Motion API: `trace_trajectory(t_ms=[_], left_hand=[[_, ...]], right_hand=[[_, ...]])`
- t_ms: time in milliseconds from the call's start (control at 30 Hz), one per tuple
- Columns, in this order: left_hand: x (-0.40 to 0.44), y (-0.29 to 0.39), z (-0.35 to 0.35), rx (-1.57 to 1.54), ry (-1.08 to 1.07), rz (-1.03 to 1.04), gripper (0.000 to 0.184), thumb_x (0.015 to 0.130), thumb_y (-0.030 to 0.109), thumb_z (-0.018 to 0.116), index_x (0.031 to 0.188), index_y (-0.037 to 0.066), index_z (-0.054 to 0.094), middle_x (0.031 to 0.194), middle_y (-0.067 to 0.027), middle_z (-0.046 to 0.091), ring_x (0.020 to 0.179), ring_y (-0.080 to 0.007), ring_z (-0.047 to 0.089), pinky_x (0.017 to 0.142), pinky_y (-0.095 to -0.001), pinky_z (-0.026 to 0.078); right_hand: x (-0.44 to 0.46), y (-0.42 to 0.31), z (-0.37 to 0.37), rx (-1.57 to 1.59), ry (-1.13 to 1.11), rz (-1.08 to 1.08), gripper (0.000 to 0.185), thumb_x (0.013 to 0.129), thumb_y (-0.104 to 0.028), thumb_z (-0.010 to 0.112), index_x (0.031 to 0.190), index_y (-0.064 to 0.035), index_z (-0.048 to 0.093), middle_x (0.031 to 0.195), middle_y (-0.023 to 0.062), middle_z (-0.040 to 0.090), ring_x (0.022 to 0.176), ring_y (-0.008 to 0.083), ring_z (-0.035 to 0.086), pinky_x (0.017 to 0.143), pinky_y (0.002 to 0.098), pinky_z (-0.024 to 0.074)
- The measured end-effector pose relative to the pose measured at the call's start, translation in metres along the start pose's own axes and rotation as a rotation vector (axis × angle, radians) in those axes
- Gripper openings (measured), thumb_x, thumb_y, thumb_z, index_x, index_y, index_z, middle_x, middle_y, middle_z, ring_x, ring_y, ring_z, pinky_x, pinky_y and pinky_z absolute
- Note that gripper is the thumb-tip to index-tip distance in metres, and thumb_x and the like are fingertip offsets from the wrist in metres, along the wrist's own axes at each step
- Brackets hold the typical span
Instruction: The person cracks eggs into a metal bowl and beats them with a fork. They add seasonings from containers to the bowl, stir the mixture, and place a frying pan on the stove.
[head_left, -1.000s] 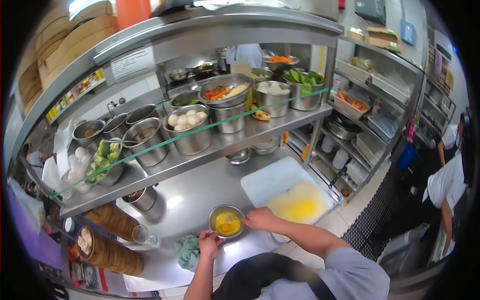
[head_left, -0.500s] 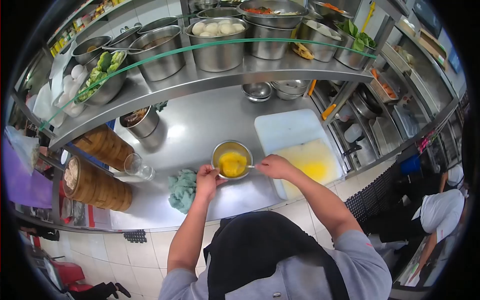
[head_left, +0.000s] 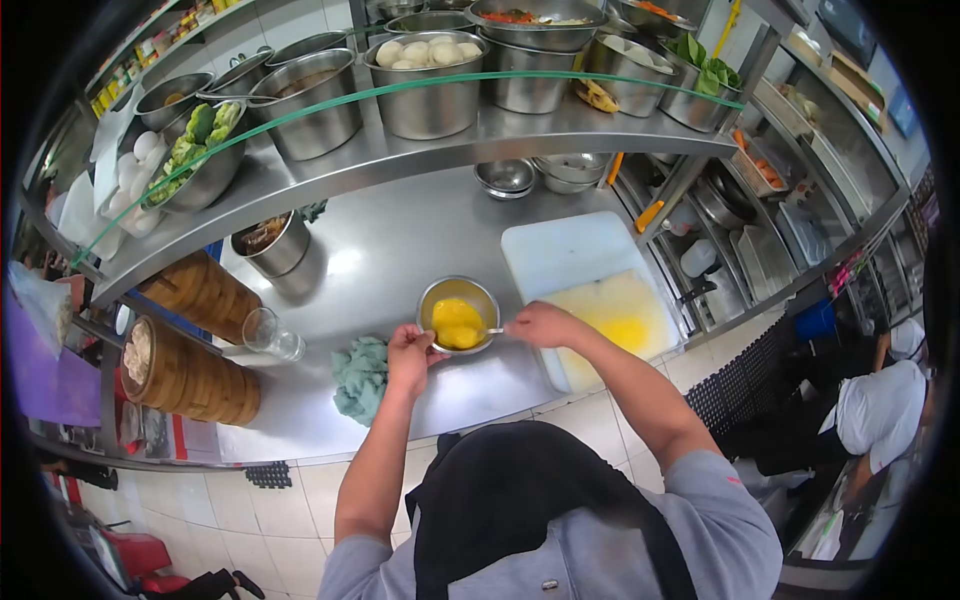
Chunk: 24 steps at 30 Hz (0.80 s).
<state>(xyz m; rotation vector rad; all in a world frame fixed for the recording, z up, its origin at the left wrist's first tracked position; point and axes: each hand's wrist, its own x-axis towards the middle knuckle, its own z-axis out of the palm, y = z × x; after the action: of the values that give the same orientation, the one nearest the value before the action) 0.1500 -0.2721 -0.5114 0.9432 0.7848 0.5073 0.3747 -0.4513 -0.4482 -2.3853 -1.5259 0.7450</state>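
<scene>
A small steel bowl [head_left: 484, 294] holding beaten yellow egg [head_left: 458, 322] stands on the steel counter [head_left: 380, 235]. My left hand [head_left: 412, 355] pinches its left rim. On the bowl's right side, my right hand [head_left: 538, 325] is closed round the handle of a metal utensil [head_left: 495, 331], whose other end reaches into the egg. Just left of my left hand lies a crumpled green cloth [head_left: 360, 378]. To the right of the bowl is a white cutting board [head_left: 560, 250], with a yellowish sheet [head_left: 610, 300] over its lower part and a bright yellow patch on it.
An empty glass [head_left: 275, 335] and bamboo steamers [head_left: 195, 380] are at the left. A steel pot [head_left: 275, 250] stands behind them. Above the counter runs a shelf [head_left: 420, 160] of pots and a bowl of broccoli [head_left: 205, 170]. Another person [head_left: 880, 405] is at the far right.
The view has tilted down since the first frame. Inside the bowl the egg has shifted and looks more mixed. Both hands keep their hold on bowl and utensil.
</scene>
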Motion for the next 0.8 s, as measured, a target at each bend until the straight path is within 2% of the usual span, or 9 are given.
trace_trajectory(t_ms=[67, 133, 267, 333, 433, 567, 667, 733, 800], left_hand=[[-0.005, 0.003, 0.002, 0.002, -0.006, 0.006, 0.012, 0.097, 0.001, 0.058, 0.093, 0.009, 0.049, 0.085, -0.0045, 0.056, 0.073, -0.0185, 0.064, 0.067, -0.0381, 0.063], [-0.005, 0.001, 0.0, 0.001, -0.008, 0.009, 0.013, 0.097, 0.001, 0.058, 0.092, 0.009, 0.049, 0.085, -0.0045, 0.056, 0.073, -0.0181, 0.064, 0.066, -0.0374, 0.062], [-0.008, 0.007, 0.005, -0.006, 0.012, 0.01, 0.012, 0.096, 0.001, 0.059, 0.093, 0.006, 0.049, 0.084, -0.0051, 0.055, 0.071, -0.0157, 0.061, 0.067, -0.0379, 0.065], [-0.007, 0.006, 0.003, 0.02, 0.006, 0.008, 0.012, 0.096, 0.001, 0.059, 0.092, 0.006, 0.049, 0.084, -0.005, 0.055, 0.071, -0.0154, 0.061, 0.066, -0.0375, 0.065], [-0.004, 0.006, 0.001, 0.028, 0.006, 0.009, 0.013, 0.096, 0.0, 0.06, 0.092, 0.006, 0.049, 0.084, -0.0048, 0.055, 0.071, -0.0151, 0.061, 0.065, -0.037, 0.065], [-0.002, 0.006, -0.001, 0.012, -0.001, 0.006, 0.013, 0.096, 0.001, 0.06, 0.091, 0.006, 0.049, 0.084, -0.0048, 0.055, 0.071, -0.015, 0.062, 0.064, -0.0368, 0.065], [0.0, 0.004, -0.002, 0.011, -0.006, 0.018, 0.013, 0.096, 0.001, 0.06, 0.092, 0.006, 0.049, 0.084, -0.0052, 0.056, 0.071, -0.0151, 0.062, 0.064, -0.037, 0.064], [-0.003, 0.008, -0.001, 0.013, -0.007, 0.014, 0.012, 0.096, 0.001, 0.059, 0.092, 0.006, 0.049, 0.084, -0.0053, 0.056, 0.07, -0.0152, 0.062, 0.065, -0.037, 0.064], [-0.005, 0.009, 0.0, 0.01, -0.012, 0.013, 0.012, 0.096, 0.001, 0.059, 0.092, 0.006, 0.049, 0.084, -0.0053, 0.056, 0.07, -0.0153, 0.062, 0.065, -0.0371, 0.064]], right_hand=[[0.001, 0.001, 0.0, 0.044, 0.001, 0.01, 0.05, 0.1, -0.046, 0.049, 0.094, -0.0025, 0.073, 0.102, 0.0201, 0.068, 0.106, 0.0374, 0.062, 0.09, 0.048, 0.0498], [0.001, 0.001, 0.006, -0.047, -0.131, -0.071, 0.051, 0.1, -0.046, 0.047, 0.096, -0.0024, 0.073, 0.104, 0.0201, 0.068, 0.105, 0.0384, 0.062, 0.091, 0.0481, 0.0494], [0.006, 0.003, -0.001, 0.038, 0.01, 0.079, 0.051, 0.1, -0.046, 0.048, 0.096, -0.0014, 0.073, 0.106, 0.022, 0.067, 0.104, 0.0396, 0.062, 0.093, 0.0478, 0.0491], [0.006, -0.003, -0.007, 0.038, -0.169, -0.012, 0.052, 0.099, -0.048, 0.049, 0.095, -0.0016, 0.073, 0.107, 0.0241, 0.067, 0.104, 0.0406, 0.062, 0.093, 0.0485, 0.0492], [0.003, -0.011, -0.01, -0.027, -0.073, 0.056, 0.053, 0.098, -0.049, 0.05, 0.096, -0.001, 0.073, 0.109, 0.0261, 0.065, 0.104, 0.0409, 0.062, 0.092, 0.0484, 0.0493], [0.015, 0.004, -0.008, 0.081, -0.176, -0.038, 0.054, 0.099, -0.05, 0.049, 0.095, -0.0008, 0.073, 0.107, 0.0245, 0.067, 0.102, 0.0397, 0.063, 0.091, 0.048, 0.0497], [0.014, 0.002, -0.002, 0.045, -0.157, -0.003, 0.056, 0.099, -0.05, 0.049, 0.094, 0.0001, 0.072, 0.107, 0.0239, 0.067, 0.101, 0.0387, 0.064, 0.09, 0.0475, 0.0498], [0.016, -0.001, -0.013, 0.21, -0.184, 0.163, 0.057, 0.099, -0.051, 0.049, 0.094, 0.0006, 0.073, 0.104, 0.024, 0.067, 0.099, 0.0389, 0.064, 0.088, 0.0474, 0.05], [0.014, -0.003, -0.007, 0.134, -0.225, 0.078, 0.057, 0.099, -0.05, 0.05, 0.093, 0.0009, 0.073, 0.103, 0.0244, 0.068, 0.098, 0.0392, 0.064, 0.088, 0.0474, 0.0501]])
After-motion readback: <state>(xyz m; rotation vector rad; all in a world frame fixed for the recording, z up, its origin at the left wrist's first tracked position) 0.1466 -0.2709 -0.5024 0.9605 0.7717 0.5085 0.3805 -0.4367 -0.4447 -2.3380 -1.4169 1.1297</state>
